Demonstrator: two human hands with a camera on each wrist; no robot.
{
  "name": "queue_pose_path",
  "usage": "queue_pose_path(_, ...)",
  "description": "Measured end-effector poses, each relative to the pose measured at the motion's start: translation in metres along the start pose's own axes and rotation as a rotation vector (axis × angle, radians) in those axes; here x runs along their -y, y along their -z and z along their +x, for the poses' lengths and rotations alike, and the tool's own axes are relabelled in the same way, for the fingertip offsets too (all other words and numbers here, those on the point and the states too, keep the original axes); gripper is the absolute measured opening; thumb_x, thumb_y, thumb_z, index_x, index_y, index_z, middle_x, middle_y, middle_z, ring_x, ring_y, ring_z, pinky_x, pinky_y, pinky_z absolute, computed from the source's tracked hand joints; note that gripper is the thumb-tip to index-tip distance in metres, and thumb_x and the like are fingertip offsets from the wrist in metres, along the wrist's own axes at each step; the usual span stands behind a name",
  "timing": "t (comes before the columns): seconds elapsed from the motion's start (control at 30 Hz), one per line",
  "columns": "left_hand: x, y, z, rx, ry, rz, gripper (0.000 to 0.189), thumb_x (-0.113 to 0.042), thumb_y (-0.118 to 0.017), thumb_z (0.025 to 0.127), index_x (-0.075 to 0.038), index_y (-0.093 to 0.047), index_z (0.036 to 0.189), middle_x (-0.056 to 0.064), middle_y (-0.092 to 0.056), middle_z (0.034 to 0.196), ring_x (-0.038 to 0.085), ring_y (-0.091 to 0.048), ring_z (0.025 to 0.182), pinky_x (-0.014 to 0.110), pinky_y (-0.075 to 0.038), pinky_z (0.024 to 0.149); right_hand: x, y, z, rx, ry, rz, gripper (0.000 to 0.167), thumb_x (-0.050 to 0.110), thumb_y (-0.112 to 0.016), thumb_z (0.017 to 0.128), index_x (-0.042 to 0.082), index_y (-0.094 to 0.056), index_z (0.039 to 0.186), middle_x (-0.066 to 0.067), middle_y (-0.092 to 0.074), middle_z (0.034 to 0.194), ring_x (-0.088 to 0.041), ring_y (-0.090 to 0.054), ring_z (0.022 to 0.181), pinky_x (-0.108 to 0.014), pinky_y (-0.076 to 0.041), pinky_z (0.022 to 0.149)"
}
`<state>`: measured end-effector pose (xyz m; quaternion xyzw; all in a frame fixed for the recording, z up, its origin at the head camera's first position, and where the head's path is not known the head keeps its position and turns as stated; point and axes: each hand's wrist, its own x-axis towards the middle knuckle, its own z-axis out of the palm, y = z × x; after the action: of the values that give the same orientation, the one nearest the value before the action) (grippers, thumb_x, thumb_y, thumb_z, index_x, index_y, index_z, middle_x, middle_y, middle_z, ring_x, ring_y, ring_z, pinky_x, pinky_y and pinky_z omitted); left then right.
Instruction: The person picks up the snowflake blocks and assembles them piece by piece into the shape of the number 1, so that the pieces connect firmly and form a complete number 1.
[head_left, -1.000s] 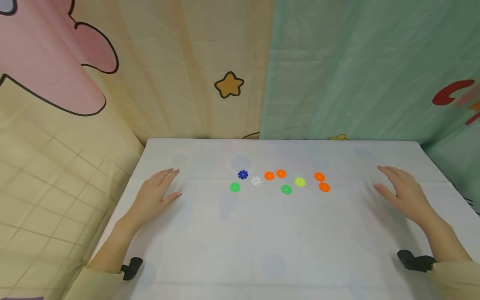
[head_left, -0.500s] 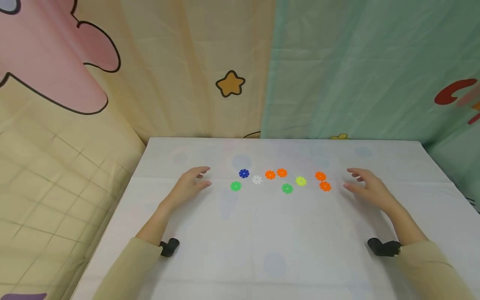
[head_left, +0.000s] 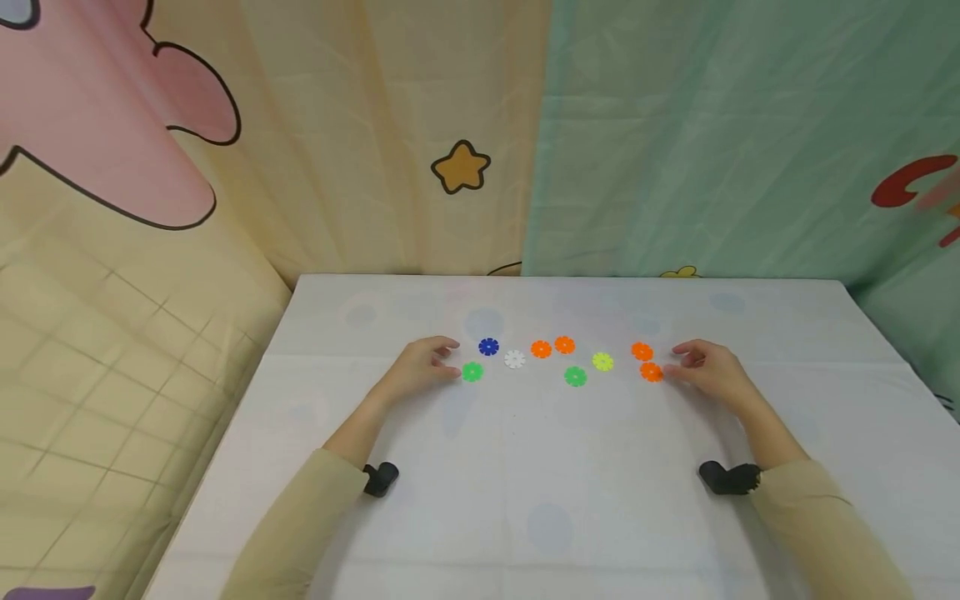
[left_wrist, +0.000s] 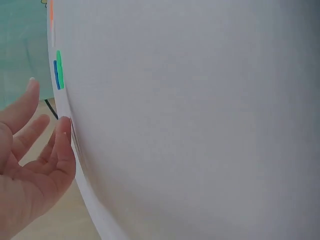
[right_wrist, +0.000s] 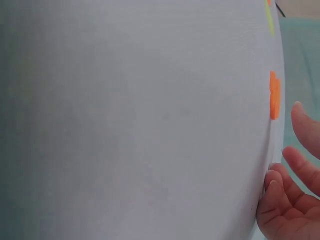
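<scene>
Several flat, notched plastic discs lie in a loose row on the white-covered table. My left hand is at the row's left end, thumb tip right by a green disc and fingertips short of a dark blue disc. Its thumb and index finger stand apart with nothing between them in the left wrist view. At the other end, my right hand has its thumb tip at the edge of the nearer orange disc. Another orange disc lies just behind that one. The right hand's fingers are loosely bent around nothing.
Between the hands lie a white disc, two orange discs, a second green disc and a yellow disc. The table meets a printed curtain along its back edge. Black camera mounts sit at both wrists.
Both hands have moved inward from the table's sides to the two ends of the row, their fingers bending more. The discs stay where they were.
</scene>
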<state>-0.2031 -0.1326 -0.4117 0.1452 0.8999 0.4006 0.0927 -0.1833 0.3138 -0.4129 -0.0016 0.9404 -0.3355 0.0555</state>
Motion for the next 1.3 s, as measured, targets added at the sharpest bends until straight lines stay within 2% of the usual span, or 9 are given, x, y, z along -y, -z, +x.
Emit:
queue_pose_path(0.17, -0.005, -0.008, 0.008, 0.007, 0.019, 0.07, 0.043, -0.015, -0.076, 0.077, -0.001, -0.061, 0.115, 0.016, -0.06, 0.109, 0.028, -0.054, 0.1, 0.041, -0.044, 0.088, 0.004, -0.004, 0.006, 0.041, -0.051, 0.021, 0.05, 0.028, -0.072, 0.082, -0.007, -0.055, 0.114, -0.011, -0.049, 0.086, -0.024, -0.044, 0.078, -0.027, -0.039, 0.061)
queue_pose_path(0.33, -0.01, -0.014, 0.013, 0.006, 0.081, 0.156, 0.038, -0.022, -0.078, 0.076, -0.005, -0.064, 0.107, 0.01, -0.059, 0.094, 0.023, -0.052, 0.087, 0.036, -0.042, 0.077, 0.009, -0.008, 0.008, 0.074, -0.087, 0.009, 0.05, 0.03, -0.073, 0.08, -0.006, -0.056, 0.11, -0.011, -0.045, 0.087, -0.025, -0.042, 0.079, -0.029, -0.038, 0.061)
queue_pose_path(0.47, -0.015, -0.016, 0.013, 0.006, 0.122, 0.186, 0.036, -0.023, -0.078, 0.075, -0.006, -0.063, 0.104, 0.007, -0.056, 0.087, 0.021, -0.05, 0.078, 0.032, -0.039, 0.068, 0.012, -0.01, 0.009, 0.067, -0.094, -0.013, 0.047, 0.03, -0.073, 0.08, -0.006, -0.057, 0.106, -0.011, -0.045, 0.086, -0.025, -0.042, 0.077, -0.03, -0.037, 0.06)
queue_pose_path(0.67, -0.021, -0.017, 0.013, -0.005, 0.149, 0.216, 0.031, -0.023, -0.079, 0.074, -0.007, -0.062, 0.094, 0.004, -0.053, 0.081, 0.019, -0.047, 0.073, 0.029, -0.034, 0.062, 0.019, -0.012, 0.009, 0.068, -0.12, -0.023, 0.048, 0.033, -0.075, 0.078, -0.005, -0.057, 0.101, -0.01, -0.045, 0.082, -0.025, -0.042, 0.076, -0.03, -0.036, 0.06)
queue_pose_path(0.83, -0.022, -0.019, 0.015, -0.018, 0.17, 0.235, 0.028, -0.023, -0.079, 0.073, -0.008, -0.063, 0.09, 0.003, -0.054, 0.081, 0.018, -0.048, 0.073, 0.029, -0.035, 0.062, 0.021, -0.013, 0.01, 0.074, -0.114, -0.024, 0.046, 0.032, -0.075, 0.078, -0.005, -0.058, 0.099, -0.013, -0.047, 0.086, -0.026, -0.043, 0.079, -0.031, -0.036, 0.062)
queue_pose_path(1.07, -0.029, -0.022, 0.015, -0.013, 0.195, 0.264, 0.027, -0.022, -0.079, 0.075, -0.006, -0.063, 0.091, 0.003, -0.057, 0.081, 0.018, -0.052, 0.075, 0.031, -0.04, 0.067, 0.023, -0.015, 0.011, 0.088, -0.128, -0.033, 0.042, 0.027, -0.074, 0.079, -0.006, -0.057, 0.098, -0.011, -0.049, 0.083, -0.026, -0.045, 0.078, -0.03, -0.037, 0.063)
queue_pose_path(1.3, -0.027, -0.027, 0.016, -0.028, 0.169, 0.241, 0.028, -0.018, -0.079, 0.073, -0.006, -0.061, 0.091, 0.002, -0.058, 0.08, 0.018, -0.053, 0.074, 0.03, -0.041, 0.066, 0.027, -0.017, 0.01, 0.088, -0.115, -0.044, 0.042, 0.024, -0.074, 0.079, -0.007, -0.054, 0.097, -0.011, -0.049, 0.081, -0.025, -0.045, 0.077, -0.03, -0.038, 0.063)
